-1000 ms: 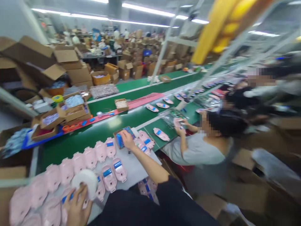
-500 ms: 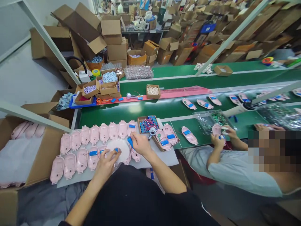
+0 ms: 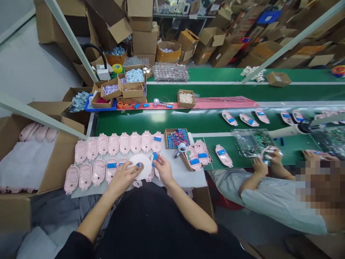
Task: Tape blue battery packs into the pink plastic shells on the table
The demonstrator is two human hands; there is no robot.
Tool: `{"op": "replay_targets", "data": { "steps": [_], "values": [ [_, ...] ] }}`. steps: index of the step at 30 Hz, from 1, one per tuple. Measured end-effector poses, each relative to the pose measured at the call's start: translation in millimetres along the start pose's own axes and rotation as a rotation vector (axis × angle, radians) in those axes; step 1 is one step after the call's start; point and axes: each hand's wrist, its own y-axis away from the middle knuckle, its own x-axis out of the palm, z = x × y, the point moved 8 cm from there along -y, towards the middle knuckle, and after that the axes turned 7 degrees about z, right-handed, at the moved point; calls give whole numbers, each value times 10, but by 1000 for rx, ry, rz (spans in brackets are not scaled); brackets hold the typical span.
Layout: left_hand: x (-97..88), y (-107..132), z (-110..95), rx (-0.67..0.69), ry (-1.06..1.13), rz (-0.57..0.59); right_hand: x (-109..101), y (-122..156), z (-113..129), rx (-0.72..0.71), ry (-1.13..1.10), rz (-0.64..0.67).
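My left hand (image 3: 124,177) is closed on the edge of a white roll of tape (image 3: 140,173) with a hole in its middle. Just right of the roll, my right hand (image 3: 163,169) pinches a small blue battery (image 3: 154,159), held upright. Pink plastic shells (image 3: 124,144) lie in two rows on a white sheet (image 3: 185,178) below and around my hands. Some shells hold a blue battery (image 3: 111,166). The roll and my hands hide part of the front row.
A carton of blue batteries with red wires (image 3: 177,138) stands behind my right hand. Beside it, filled pink shells (image 3: 193,158) rest on a box. A co-worker (image 3: 280,201) sits at the right, handling a pink part. More shells lie along the green belt (image 3: 161,120).
My head view has tilted down and shifted left. The roll is now tipped, and my right fingers hold the battery more upright beside it.
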Motion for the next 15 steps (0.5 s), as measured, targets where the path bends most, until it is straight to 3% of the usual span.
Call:
{"op": "replay_targets", "data": {
  "steps": [3, 5, 7, 9, 12, 15],
  "values": [
    [89, -77, 35, 5, 51, 53, -19, 4, -249, -23, -95, -93],
    [144, -149, 59, 8, 88, 75, -60, -174, -343, 20, -142, -92],
    [207, -213, 49, 62, 150, 92, -192, -540, -301, 26, -160, -120],
    [281, -233, 50, 129, 226, 97, -399, -1035, -109, -62, -76, -199],
    [382, -131, 308, 24, 297, 16, -509, -1790, 127, -130, 336, -173],
    [454, 180, 750, -232, 290, -122, -310, -2286, -82, 21, 946, 113]
  ]
}}
